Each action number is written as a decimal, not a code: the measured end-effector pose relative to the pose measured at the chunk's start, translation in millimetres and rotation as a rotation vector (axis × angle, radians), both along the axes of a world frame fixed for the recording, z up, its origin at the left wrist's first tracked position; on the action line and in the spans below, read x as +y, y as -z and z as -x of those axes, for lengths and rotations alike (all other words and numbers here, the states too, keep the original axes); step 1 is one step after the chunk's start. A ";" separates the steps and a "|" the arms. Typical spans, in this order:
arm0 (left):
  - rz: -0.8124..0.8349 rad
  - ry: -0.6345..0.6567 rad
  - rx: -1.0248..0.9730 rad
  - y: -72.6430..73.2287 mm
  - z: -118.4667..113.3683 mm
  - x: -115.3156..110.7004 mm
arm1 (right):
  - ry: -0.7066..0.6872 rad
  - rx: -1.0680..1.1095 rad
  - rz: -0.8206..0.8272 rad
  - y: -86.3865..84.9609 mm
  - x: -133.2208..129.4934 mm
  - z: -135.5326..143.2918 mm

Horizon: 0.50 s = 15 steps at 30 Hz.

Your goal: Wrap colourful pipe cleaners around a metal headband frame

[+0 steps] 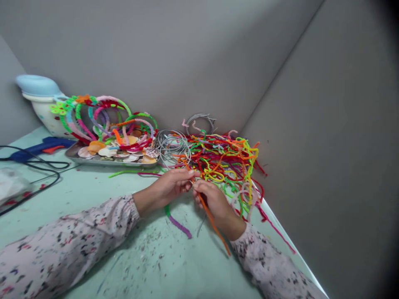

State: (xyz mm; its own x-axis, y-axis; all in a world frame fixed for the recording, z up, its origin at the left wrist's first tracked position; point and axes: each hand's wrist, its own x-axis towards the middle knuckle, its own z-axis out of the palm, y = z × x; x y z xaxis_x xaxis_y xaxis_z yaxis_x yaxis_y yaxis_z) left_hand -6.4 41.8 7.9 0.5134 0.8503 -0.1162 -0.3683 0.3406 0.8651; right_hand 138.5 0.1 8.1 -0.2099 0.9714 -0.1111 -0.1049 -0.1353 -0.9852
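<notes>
My left hand (168, 187) and my right hand (215, 201) meet above the table, fingertips almost touching. Both are pinched on an orange pipe cleaner (215, 226), whose long loose end slants down past my right hand. Below my left hand a green and purple pipe cleaner (178, 224) shows; whether it is held or lies on the table I cannot tell. A thin grey wire (201, 225) pokes out under my right hand, its upper part hidden. Just beyond my fingers spreads a heap of many-coloured pipe cleaners (222, 155).
A metal tray (124, 163) holds shells (107, 152) and pipe-cleaner-wrapped rings (107, 101). Coiled wire (173, 145) lies beside it. To the left are a blue glue gun (40, 148), a black cable (50, 166), a plastic bag (12, 185) and a white container with blue lid (39, 85). Grey walls enclose the table.
</notes>
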 end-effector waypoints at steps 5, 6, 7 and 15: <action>0.040 -0.024 -0.075 2.5 1.0 4.1 | -0.063 0.361 0.229 8.2 6.5 -5.1; 0.038 -0.037 -0.079 2.7 1.3 4.8 | -0.071 0.362 0.230 9.1 7.0 -5.8; 0.032 -0.054 -0.078 2.5 1.6 5.4 | -0.075 0.346 0.216 9.6 7.2 -6.2; -0.131 -0.252 0.147 0.2 1.3 0.2 | 0.019 -0.441 -0.327 0.8 -2.2 -0.2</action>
